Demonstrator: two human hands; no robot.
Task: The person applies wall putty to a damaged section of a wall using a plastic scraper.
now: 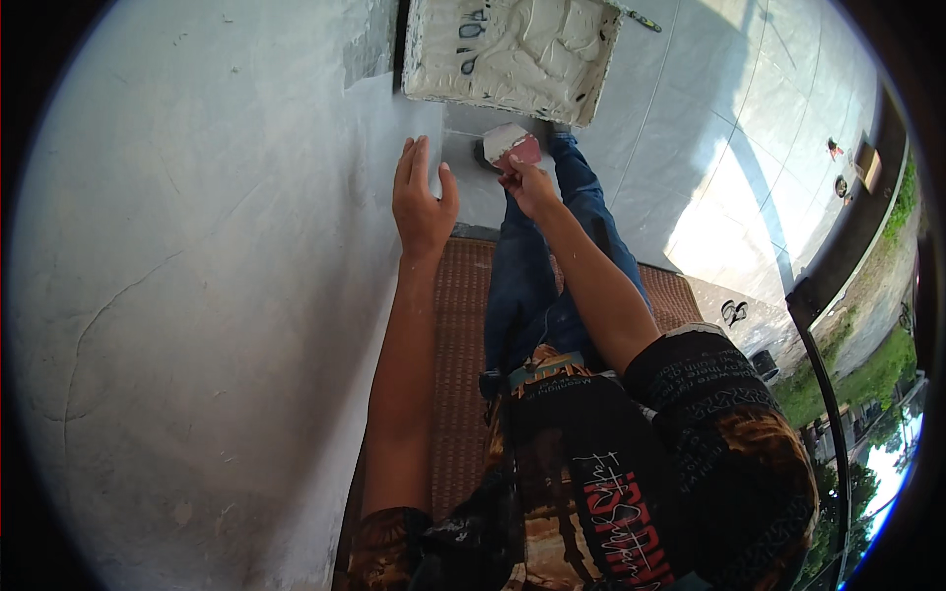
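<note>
Trowel [512, 146] blade slants up-left from right hand [530, 187].

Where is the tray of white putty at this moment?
In the head view, the putty tray sits at the top centre on the tiled floor, right beside the wall, just beyond the right hand and its scraper.

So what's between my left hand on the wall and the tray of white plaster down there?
In the head view, only bare wall separates the left hand from the plaster tray; nothing else lies in that stretch.
</note>
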